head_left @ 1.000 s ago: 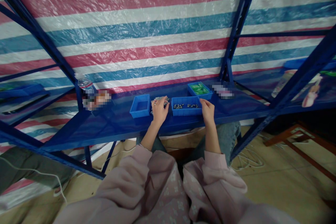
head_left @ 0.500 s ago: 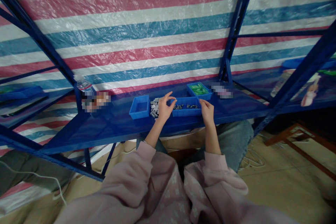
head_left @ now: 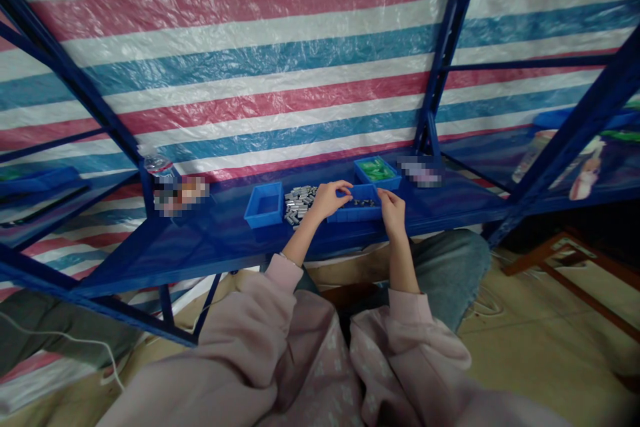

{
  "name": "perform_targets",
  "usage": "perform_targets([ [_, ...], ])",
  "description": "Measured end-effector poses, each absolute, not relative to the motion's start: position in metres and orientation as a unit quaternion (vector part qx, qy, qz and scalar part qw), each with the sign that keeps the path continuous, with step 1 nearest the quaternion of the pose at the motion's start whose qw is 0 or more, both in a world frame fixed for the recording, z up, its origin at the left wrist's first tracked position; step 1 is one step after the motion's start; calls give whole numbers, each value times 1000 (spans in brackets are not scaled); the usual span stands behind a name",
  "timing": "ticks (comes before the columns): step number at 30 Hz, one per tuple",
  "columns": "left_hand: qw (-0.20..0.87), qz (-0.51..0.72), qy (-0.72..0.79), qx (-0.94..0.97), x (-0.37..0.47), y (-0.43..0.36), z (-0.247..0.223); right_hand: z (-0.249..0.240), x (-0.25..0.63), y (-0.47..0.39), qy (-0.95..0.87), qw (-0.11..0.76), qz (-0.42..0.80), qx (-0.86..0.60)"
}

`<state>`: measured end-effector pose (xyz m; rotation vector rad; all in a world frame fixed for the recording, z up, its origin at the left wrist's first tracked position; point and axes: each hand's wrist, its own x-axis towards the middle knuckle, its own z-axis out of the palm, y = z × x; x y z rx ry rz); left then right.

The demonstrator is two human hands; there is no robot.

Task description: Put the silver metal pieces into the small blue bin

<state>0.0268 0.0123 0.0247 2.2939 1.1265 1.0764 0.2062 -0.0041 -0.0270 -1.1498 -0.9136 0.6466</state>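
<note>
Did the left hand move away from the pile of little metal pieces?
Yes. The left hand has slid rightward off the metal pieces, and its fingers now reach over the blue tray of small parts.

Shallow blue parts tray (head_left: pixel 356 212) on shelf

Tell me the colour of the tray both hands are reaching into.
Blue. The tray shows best in the head view, the only one.
</note>
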Motion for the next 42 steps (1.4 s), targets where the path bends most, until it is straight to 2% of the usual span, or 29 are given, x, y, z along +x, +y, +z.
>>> perform_targets([
  [5, 117, 474, 430, 759, 18, 18, 21, -26, 207, -5, -406, 696, 291, -515],
  [7, 86, 475, 477, 734, 6, 24, 21, -26, 206, -5, -408, 696, 290, -515],
  [12, 37, 336, 642, 688, -29, 33, 24, -27, 207, -4, -407, 699, 289, -512],
  [17, 9, 247, 681, 689, -38, 37, 23, -27, 207, -4, -407, 701, 289, -510],
  [27, 3, 186, 677, 712, -34, 38, 25, -27, 206, -6, -412, 697, 284, -514],
  [34, 9, 272, 658, 702, -29, 35, 45, -28, 207, -4, -408, 700, 291, -509],
  [38, 60, 348, 589, 727, -10, 27, 64, -28, 207, -5, -410, 698, 287, -511],
  [42, 111, 331, 469, 811, 12, 15, 68, -28, 207, -4, -415, 693, 282, -517],
])
